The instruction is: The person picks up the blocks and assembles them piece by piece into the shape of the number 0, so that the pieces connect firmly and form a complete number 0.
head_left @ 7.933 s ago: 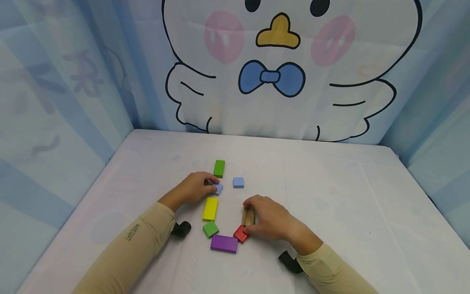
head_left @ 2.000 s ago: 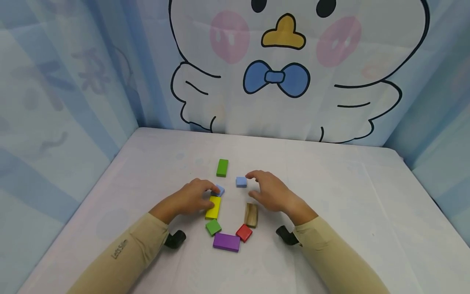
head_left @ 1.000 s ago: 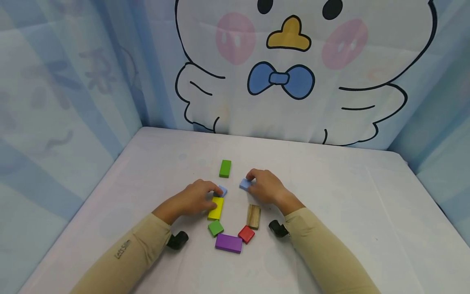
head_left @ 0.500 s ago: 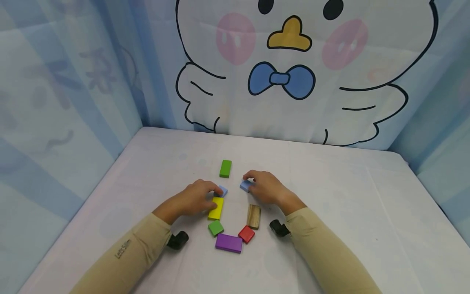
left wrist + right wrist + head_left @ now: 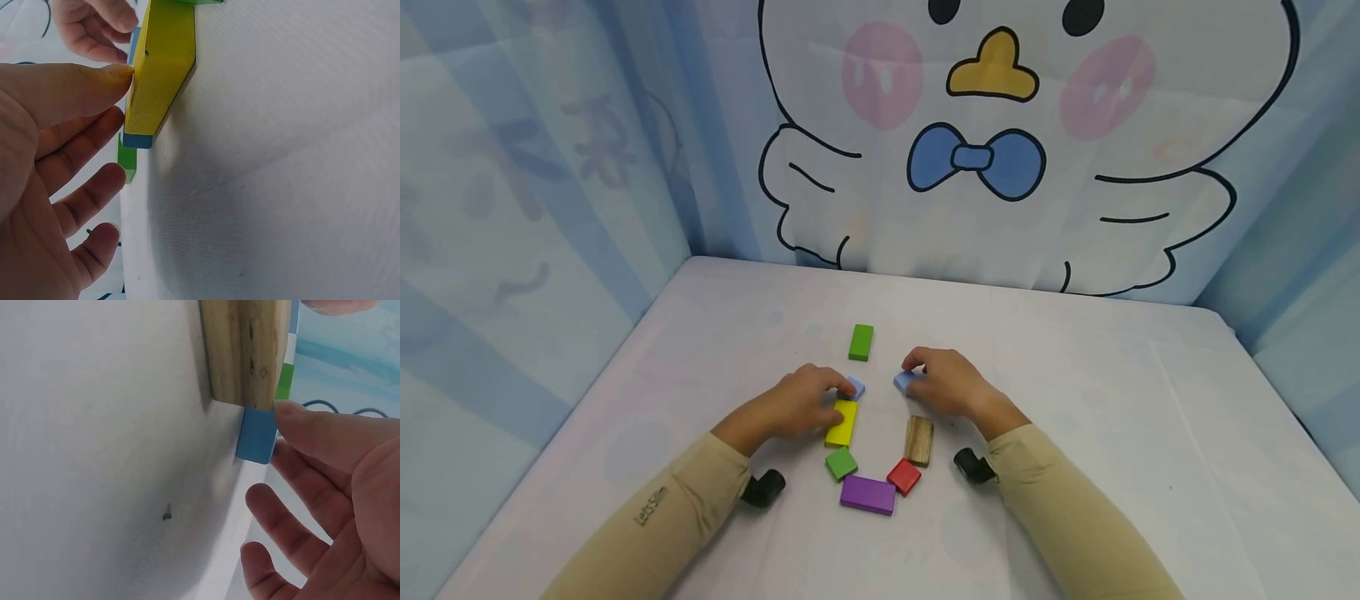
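In the head view my left hand rests its index finger on a small blue block and its thumb on the yellow block just below it. The left wrist view shows the thumb against the yellow block, the other fingers loosely bent. My right hand pinches a second blue block between thumb and index finger, partly covering it. This blue block lies on the table beyond the wooden block in the right wrist view.
Below the hands, a green block, a purple block, a red block and the wooden block make a curved row. A longer green block lies farther back on the white-covered table. Patterned curtains hang around.
My right hand has gone from the wooden block to the second blue block, which is turned and shifted slightly right. My left hand has widened its touch from the first blue block onto the yellow one.
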`<act>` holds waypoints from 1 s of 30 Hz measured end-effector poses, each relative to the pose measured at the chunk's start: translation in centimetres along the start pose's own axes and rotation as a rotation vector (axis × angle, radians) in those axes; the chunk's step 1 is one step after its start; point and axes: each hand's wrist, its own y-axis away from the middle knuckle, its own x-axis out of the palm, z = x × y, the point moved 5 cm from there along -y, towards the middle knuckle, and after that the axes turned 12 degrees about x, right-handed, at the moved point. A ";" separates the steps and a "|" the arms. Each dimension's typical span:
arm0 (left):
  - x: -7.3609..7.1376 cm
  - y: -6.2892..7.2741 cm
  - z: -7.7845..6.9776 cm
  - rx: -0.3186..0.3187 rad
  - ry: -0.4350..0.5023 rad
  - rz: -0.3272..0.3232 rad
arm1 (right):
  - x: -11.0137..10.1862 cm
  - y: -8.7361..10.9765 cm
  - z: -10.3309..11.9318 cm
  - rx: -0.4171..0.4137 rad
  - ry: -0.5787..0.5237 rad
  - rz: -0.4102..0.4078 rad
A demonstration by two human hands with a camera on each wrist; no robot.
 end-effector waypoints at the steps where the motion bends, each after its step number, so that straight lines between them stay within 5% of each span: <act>1: 0.0 0.0 0.0 0.000 -0.002 0.000 | 0.0 0.0 -0.1 0.001 -0.003 -0.002; 30: 0.0 0.1 -0.2 0.002 -0.004 -0.006 | -0.6 1.7 -1.3 -0.050 0.018 0.013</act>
